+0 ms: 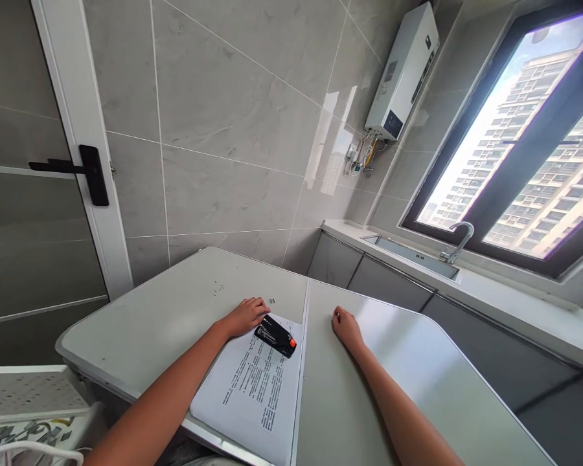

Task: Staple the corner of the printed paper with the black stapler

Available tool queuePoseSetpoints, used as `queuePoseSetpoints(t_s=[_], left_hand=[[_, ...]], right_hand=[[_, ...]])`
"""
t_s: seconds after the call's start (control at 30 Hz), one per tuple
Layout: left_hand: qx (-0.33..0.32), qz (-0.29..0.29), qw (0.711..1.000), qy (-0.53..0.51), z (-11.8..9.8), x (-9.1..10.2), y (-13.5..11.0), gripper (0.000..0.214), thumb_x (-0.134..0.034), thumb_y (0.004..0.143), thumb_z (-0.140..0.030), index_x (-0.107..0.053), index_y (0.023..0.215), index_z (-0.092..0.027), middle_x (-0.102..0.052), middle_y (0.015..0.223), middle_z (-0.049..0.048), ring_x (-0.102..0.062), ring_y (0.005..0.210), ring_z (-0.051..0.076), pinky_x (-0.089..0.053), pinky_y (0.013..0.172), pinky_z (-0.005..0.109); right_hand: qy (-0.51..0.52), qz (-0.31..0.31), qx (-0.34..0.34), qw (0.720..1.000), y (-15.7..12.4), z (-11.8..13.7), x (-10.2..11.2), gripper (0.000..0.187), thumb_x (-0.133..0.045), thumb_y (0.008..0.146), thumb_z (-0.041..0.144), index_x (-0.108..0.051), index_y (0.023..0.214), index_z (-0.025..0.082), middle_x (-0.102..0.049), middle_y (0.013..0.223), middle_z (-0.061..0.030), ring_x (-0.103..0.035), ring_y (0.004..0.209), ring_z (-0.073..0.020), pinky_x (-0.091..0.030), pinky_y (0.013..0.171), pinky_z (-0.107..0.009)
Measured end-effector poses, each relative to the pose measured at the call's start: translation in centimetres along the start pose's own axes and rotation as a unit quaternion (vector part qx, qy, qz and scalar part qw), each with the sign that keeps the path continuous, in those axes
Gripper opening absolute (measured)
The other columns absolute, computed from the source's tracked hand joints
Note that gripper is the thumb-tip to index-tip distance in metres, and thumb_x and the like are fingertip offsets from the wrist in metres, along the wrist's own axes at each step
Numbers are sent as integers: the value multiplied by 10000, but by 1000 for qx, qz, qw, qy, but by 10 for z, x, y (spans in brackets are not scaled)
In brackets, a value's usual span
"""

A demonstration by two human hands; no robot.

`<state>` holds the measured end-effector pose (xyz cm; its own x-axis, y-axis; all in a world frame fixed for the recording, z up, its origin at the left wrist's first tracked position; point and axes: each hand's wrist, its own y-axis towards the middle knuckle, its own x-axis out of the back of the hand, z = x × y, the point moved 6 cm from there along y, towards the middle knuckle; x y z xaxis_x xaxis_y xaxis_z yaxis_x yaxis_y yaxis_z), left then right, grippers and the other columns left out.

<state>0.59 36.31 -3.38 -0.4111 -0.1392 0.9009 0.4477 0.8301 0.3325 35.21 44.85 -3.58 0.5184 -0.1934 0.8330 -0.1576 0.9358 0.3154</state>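
Note:
My left hand (pixel 247 317) rests at the top left edge of a stack of printed paper (pixel 250 388), palm down with its fingers loosely bent and apart, holding nothing. Just beside its fingertips, a flat black pack (pixel 276 336) with an orange-red spot and pale lettering lies slanted on the sheets. My right hand (pixel 348 327) sits on the table to the right of the fold line, curled into a loose fist with nothing visible in it. Two tiny grey pieces (pixel 272 300) lie just beyond my left fingers. Several thin bits (pixel 217 287) are scattered farther left.
The pale folding table (pixel 165 310) has a seam down its middle. A white basket (pixel 29 395) with cables stands at the lower left, near a door (pixel 92 175) with a black handle. Along the right run a counter with a sink (pixel 412 255) and a window.

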Motion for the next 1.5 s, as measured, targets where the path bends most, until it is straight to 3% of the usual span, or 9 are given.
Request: queuePoseSetpoints(t_s=[0.17,0.3,0.47,0.67,0.83,1.0,1.1,1.3,1.5], left_hand=[[43,-13,997,63,-5,-5,6,266,-480,996,-196,-641,1206,-231,-614,1211,101,-551,1099,259,-411,946,398],[73,-22,995,65,-4,-8,13,229,-461,1039,-347,-624,1110,-203,-630,1124,108,-540,1038,276,-395,919,422],[64,-13,997,44,-4,-7,12,173,-464,1026,-289,-605,974,-204,-625,1074,103,-530,1000,271,-383,882,417],[50,-30,997,-46,-1,2,7,181,-406,1049,-276,-578,1024,-225,-620,1048,52,-525,985,235,-383,868,382],[71,-30,994,-83,7,3,8,306,-317,1091,-404,-541,982,-226,-601,974,28,-525,964,224,-390,875,380],[99,-48,992,-60,12,4,6,175,-437,1046,-339,-575,1069,-234,-626,1084,34,-543,1060,234,-388,912,384],[121,-63,989,-57,15,4,5,182,-468,1025,-308,-579,1156,-248,-624,1164,41,-550,1128,239,-386,951,393],[125,-65,989,-54,19,2,6,174,-485,1018,-306,-607,1128,-251,-613,1180,56,-536,1142,251,-395,972,419],[115,-62,990,-52,18,3,5,166,-490,1018,-310,-637,1068,-251,-608,1156,55,-533,1104,244,-401,977,433]], right_hand=[[-75,-20,-10,997,-59,-24,16,152,-432,926,143,-572,893,195,-619,851,-46,-556,805,-187,-328,691,-265],[-5,-8,68,998,-70,22,4,145,-439,957,202,-581,931,214,-640,930,-62,-590,941,-218,-411,796,-288],[130,33,117,984,-68,77,-15,163,-487,983,325,-616,1040,243,-678,1057,-52,-613,947,-220,-465,884,-337],[116,41,72,990,-77,96,-28,135,-541,957,364,-573,1004,242,-658,1035,-47,-587,962,-235,-470,870,-353],[106,71,145,981,-82,120,-34,117,-556,899,254,-604,1006,244,-674,1090,-49,-604,1008,-229,-450,871,-317],[214,63,50,973,-85,115,-43,303,-490,908,269,-524,1206,222,-632,729,30,-588,643,-190,-419,634,-269],[218,29,33,975,-90,114,-44,448,-473,907,254,-451,1353,213,-640,714,33,-621,678,-210,-436,652,-275],[130,83,62,986,-95,127,-50,210,-466,913,128,-651,896,227,-731,912,-53,-665,864,-211,-432,740,-263],[155,63,52,984,-88,121,-43,260,-405,948,119,-636,883,220,-733,880,-51,-658,817,-201,-432,736,-268]])
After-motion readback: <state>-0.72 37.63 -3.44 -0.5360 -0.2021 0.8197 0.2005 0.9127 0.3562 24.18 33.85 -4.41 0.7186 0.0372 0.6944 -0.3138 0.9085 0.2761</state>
